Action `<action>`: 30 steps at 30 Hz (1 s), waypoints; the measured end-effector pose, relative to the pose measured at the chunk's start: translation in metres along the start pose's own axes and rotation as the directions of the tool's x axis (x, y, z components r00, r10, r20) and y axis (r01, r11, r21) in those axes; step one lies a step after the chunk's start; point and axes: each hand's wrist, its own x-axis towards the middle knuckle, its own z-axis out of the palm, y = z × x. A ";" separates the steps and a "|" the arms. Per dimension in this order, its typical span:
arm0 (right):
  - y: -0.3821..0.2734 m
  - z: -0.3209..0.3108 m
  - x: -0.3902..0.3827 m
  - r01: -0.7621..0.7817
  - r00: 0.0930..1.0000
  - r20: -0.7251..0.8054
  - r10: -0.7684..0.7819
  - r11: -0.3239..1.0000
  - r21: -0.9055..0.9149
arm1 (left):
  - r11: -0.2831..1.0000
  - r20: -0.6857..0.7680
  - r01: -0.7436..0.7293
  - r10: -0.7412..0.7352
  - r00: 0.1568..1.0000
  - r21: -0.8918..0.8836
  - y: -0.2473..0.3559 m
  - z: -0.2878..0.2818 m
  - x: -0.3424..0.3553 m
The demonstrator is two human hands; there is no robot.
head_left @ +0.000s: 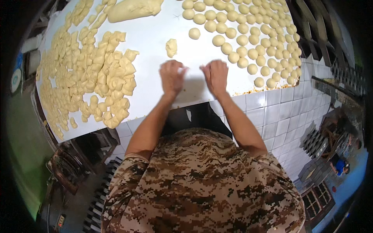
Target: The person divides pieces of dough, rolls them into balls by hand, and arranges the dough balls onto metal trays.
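My left hand (173,77) is low over the white table near its front edge, slightly blurred, fingers curled down and thumb pointing inward. My right hand (216,75) mirrors it a short way to the right, also curled. Whatever lies under either palm is hidden. Just beyond my left fingers sits a small rough piece of dough (171,47). A heap of cut dough pieces (105,66) spreads over the left side. Many smooth dough balls (242,40) stand in loose rows on the right, one ball (194,33) apart at the near left of them.
A large smooth log of dough (134,9) lies at the far side of the white table (151,81). Rust marks the table's front right edge. White tiles (268,116) cover the floor. Dark metal racks stand right, and a person in blue (340,167) is at far right.
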 end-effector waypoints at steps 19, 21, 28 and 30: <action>-0.067 -0.016 0.036 0.125 0.822 0.561 -0.096 0.992 -0.015 | 0.886 0.247 0.086 0.033 0.968 -0.455 -0.023 -0.081 -0.025; -0.035 -0.020 0.015 0.556 0.809 0.230 -0.541 0.831 -0.002 | 0.914 0.174 0.014 0.063 0.983 -0.405 -0.039 -0.074 -0.039; -0.043 0.016 0.021 0.513 0.858 -0.072 -0.508 0.856 0.065 | 0.966 0.053 0.014 0.000 0.999 -0.259 -0.016 -0.076 -0.042; -0.012 0.004 0.014 0.610 0.789 -0.130 -0.600 0.790 0.054 | 0.980 0.093 0.083 -0.067 0.993 -0.182 -0.017 -0.084 -0.059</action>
